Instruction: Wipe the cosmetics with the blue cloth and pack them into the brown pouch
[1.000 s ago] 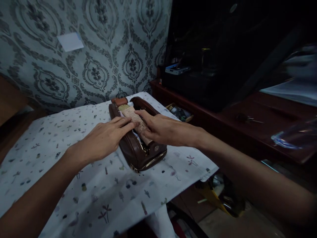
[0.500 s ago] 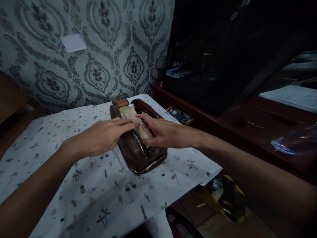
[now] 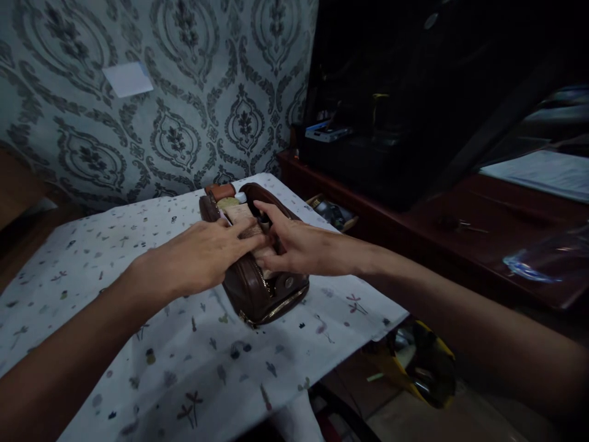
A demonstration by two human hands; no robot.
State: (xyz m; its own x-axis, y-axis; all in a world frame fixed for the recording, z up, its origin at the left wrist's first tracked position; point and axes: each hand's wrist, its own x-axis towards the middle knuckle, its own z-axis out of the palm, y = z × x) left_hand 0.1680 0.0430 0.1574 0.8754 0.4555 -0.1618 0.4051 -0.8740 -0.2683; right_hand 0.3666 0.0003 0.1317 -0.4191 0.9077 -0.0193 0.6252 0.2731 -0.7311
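Note:
A brown leather bag (image 3: 246, 291) with a gold zip lies unzipped on the cloth-covered table. Inside it is a beige, roughly cylindrical item (image 3: 239, 213), its exact kind unclear, beside a pale round-ended thing (image 3: 227, 202) and a white cap (image 3: 241, 197). My left hand (image 3: 200, 255) reaches across the bag's near side, fingers stretched out over the beige item and touching it. From the other side my right hand (image 3: 294, 242) reaches in, thumb and forefinger spread along the beige item. Its other fingers are partly hidden in the bag.
A printed white cloth (image 3: 184, 344) covers the table. Behind stands a patterned wall (image 3: 179, 141) with a paper (image 3: 127, 79) on it. To the right are an open drawer (image 3: 334, 212), a dark red desk (image 3: 460, 252) and keys (image 3: 467, 228). A yellow-edged bag (image 3: 423, 365) is below.
My left hand has moved right, its fingers now reaching farther over the beige item and covering more of it. My right hand stays nearly in place. The view has shifted slightly.

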